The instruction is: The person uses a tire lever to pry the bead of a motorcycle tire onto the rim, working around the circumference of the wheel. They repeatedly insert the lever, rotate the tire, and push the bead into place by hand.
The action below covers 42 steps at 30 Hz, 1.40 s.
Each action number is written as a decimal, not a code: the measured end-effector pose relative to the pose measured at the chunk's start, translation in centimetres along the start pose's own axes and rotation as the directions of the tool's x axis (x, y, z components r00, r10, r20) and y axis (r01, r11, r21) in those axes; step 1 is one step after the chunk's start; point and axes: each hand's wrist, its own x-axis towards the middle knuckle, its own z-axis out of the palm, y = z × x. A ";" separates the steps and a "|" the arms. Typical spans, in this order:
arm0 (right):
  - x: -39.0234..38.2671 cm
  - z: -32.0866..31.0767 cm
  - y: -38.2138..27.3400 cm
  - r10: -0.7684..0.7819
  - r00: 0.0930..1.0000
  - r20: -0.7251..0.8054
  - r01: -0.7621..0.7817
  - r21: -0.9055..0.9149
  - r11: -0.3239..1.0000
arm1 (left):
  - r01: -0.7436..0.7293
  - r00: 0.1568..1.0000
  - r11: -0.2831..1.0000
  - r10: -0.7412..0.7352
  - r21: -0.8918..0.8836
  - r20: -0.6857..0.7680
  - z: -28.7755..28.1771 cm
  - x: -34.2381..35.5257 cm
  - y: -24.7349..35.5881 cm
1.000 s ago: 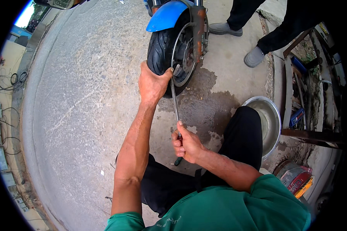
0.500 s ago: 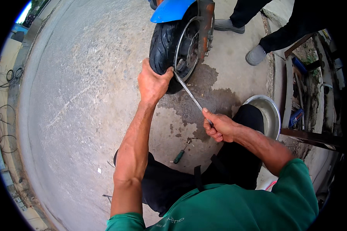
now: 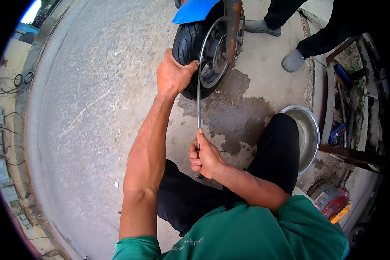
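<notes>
A black tyre point(image 3: 187, 43) sits on a wheel with a spoked metal rim point(image 3: 212, 82), under a blue fender point(image 3: 195, 11). My left hand point(image 3: 173, 73) is closed round the near left side of the tyre, its thumb by the rim edge. My right hand point(image 3: 208, 157) is wrapped round the near end of a long metal tyre lever point(image 3: 199, 106). The lever runs almost straight away from me, and its far end meets the tyre's edge at the rim, close to my left thumb. That tip is hidden from sight.
A metal basin point(image 3: 317, 134) stands right of my knee. Beyond it, another person's grey shoe point(image 3: 294, 60) rests on the concrete, near a wet patch point(image 3: 240, 117). A rack with tools point(image 3: 337, 132) lines the right side. A red and yellow object point(image 3: 333, 203) lies lower right.
My right hand has swung the lever's near end left and toward me, from slanting to nearly straight. My left hand stays on the tyre. The green-handled screwdriver on the ground is now mostly hidden.
</notes>
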 end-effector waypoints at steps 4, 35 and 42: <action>2.3 3.0 1.9 -0.085 0.996 0.003 0.084 0.076 0.994 | 0.010 1.000 1.000 -0.010 0.000 -0.002 0.5 -0.4 0.2; 2.8 -3.0 2.1 -0.101 0.994 -0.050 0.092 -0.152 0.984 | -0.030 0.999 0.998 0.031 -0.056 0.024 0.2 -1.6 2.2; 3.7 -2.0 2.9 -0.100 0.990 -0.103 0.082 -0.164 0.983 | 0.112 0.983 0.989 -0.124 -0.092 -0.138 3.4 -3.9 -1.4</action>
